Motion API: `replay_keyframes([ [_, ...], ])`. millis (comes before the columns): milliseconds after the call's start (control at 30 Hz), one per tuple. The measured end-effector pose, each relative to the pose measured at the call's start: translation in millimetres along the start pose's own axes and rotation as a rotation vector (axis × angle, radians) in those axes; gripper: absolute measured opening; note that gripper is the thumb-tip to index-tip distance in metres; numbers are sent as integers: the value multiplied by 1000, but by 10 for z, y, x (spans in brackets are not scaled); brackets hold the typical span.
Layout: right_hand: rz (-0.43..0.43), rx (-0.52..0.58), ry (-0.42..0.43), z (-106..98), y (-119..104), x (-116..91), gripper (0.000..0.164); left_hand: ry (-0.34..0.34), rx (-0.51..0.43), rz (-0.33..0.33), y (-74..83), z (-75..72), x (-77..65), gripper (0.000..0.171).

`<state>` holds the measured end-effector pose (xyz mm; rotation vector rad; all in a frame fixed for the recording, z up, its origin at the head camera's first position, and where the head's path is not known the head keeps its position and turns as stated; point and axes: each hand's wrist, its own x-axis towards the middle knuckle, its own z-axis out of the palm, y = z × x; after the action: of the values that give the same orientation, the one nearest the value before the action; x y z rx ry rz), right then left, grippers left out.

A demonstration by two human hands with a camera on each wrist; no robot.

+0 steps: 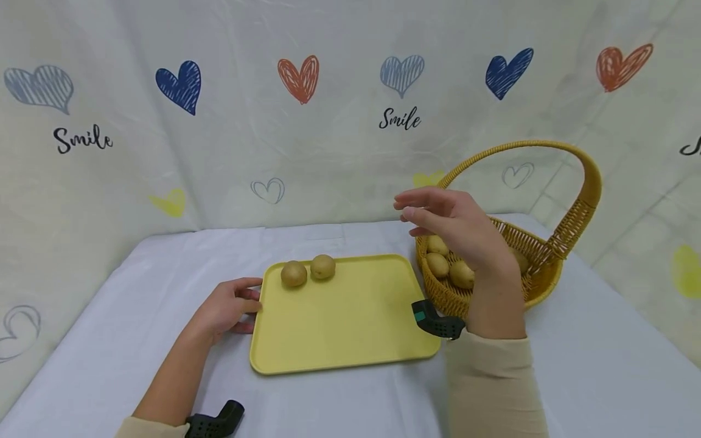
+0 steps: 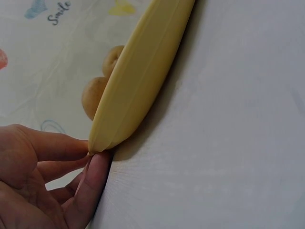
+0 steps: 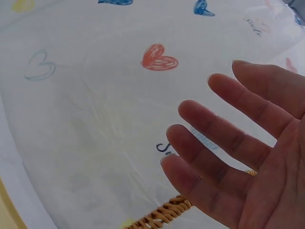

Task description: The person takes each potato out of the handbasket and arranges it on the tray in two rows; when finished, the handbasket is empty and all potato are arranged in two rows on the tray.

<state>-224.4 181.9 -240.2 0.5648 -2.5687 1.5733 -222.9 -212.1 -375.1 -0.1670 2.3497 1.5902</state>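
Tabletop [image 1: 339,404]: white-covered. A yellow tray [image 1: 345,322] lies near its middle, long axis running left to right, roughly parallel to the far edge. Two potatoes [image 1: 294,274] [image 1: 323,267] sit on the tray toward its far left corner, side by side. A wicker basket [image 1: 446,299] stands toward the tabletop's far right corner, just beside the tray's right edge, with several potatoes [image 1: 462,275] inside; the right forearm covers part of the contents, so no full count is possible.

Left hand [image 1: 224,310]: pinches the tray's left edge between thumb and fingers. Right hand [image 1: 465,228]: released, fingers loosely extended, holding nothing; raised over the basket's left side, fingertips pointing left past the tray's far right corner.

Governing relation, in this inspector's judgement: basket and tray adjoin, with the right hand above the junction. The right hand is nearer to the basket's potatoes, which lie below it; the left is nearer to the pair on the tray.

Views compared: the left wrist view shows the tray's side wall and the fingertips meeting at its rim; whether that edge is lifted cannot be determined. The right wrist view confirms a bare palm and shows part of the basket handle [image 3: 162,213]. Only the head view shows the basket's interior.
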Motion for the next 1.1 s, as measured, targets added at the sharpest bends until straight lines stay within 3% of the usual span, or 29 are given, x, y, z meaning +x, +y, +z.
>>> replay_keyframes([
  [300, 50, -109, -9, -312, -13, -81, 40, -3, -9, -11, -5, 9, 0, 64],
  [500, 142, -169, -49, -390, 0, -106, 43, -1, -7, -7, -16, 4, 4, 64],
  [667, 156, -209, -134, -435, 2, -109, 43, -2, 0, -6, -6, -1, 14, 64],
  [867, 189, -337, -237, -521, 21, -25, 46, 4, -1, -9, -6, 0, 2, 64],
  [1100, 256, -377, -322, -631, 150, 99, 44, 24, -1, -19, -12, 10, -3, 63],
])
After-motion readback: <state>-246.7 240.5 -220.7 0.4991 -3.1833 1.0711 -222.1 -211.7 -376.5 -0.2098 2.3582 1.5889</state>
